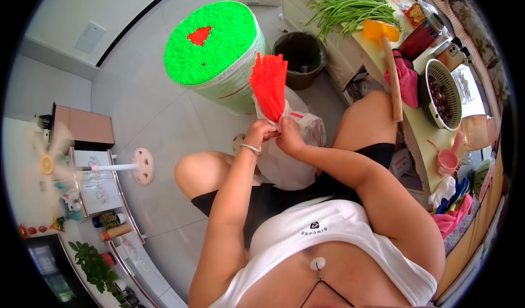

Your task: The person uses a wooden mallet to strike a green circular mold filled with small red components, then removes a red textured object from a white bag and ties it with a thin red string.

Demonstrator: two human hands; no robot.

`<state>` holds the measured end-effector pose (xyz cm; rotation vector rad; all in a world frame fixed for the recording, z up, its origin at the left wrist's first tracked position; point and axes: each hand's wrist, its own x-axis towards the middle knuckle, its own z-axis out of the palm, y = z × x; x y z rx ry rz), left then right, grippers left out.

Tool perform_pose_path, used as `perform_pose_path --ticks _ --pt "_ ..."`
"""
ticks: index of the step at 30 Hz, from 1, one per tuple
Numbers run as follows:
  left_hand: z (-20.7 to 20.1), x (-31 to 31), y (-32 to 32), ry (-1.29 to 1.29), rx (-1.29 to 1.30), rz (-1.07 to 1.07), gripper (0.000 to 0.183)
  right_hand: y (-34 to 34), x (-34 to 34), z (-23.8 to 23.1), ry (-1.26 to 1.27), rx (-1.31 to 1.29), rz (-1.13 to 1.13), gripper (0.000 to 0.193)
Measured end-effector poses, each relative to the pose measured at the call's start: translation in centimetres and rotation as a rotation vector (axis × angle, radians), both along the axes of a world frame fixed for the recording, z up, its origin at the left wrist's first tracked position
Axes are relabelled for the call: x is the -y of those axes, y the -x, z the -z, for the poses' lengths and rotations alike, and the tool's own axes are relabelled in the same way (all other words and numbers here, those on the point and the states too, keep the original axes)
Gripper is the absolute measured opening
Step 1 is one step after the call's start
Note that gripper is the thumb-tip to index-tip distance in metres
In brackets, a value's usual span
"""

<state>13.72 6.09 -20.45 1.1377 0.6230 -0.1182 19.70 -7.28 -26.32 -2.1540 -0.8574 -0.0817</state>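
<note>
Above my lap, a white plastic bag hangs from both hands. A bundle of thin red tubes like drinking straws sticks up out of its mouth. My left hand, with a bangle at the wrist, is closed on the bag's edge at the base of the bundle. My right hand pinches the bag just beside it, thumbs close together. Just beyond stands a large round container wrapped in clear plastic, packed with upright green tubes; a red patch shows among their ends.
A dark lined bin stands right of the container. On the right-hand table lie green vegetable stems, a mallet, a red flask and a colander of dark round items. A fan stands at left by a cabinet.
</note>
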Motion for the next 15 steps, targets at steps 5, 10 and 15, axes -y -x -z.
perform_pose_path --ticks 5,10,15 --pt "-0.7 0.6 -0.3 -0.197 0.126 0.211 0.015 -2.3 1.3 1.3 -0.181 -0.507 -0.021 0.015" --pt "0.2 -6.1 0.8 -0.369 0.033 -0.5 0.037 -0.8 1.0 -1.1 -0.271 -0.53 -0.204 0.011" --pt "-3.0 -4.6 -0.4 0.406 0.602 -0.404 0.066 -0.1 1.6 -0.2 -0.23 -0.326 -0.441 0.017"
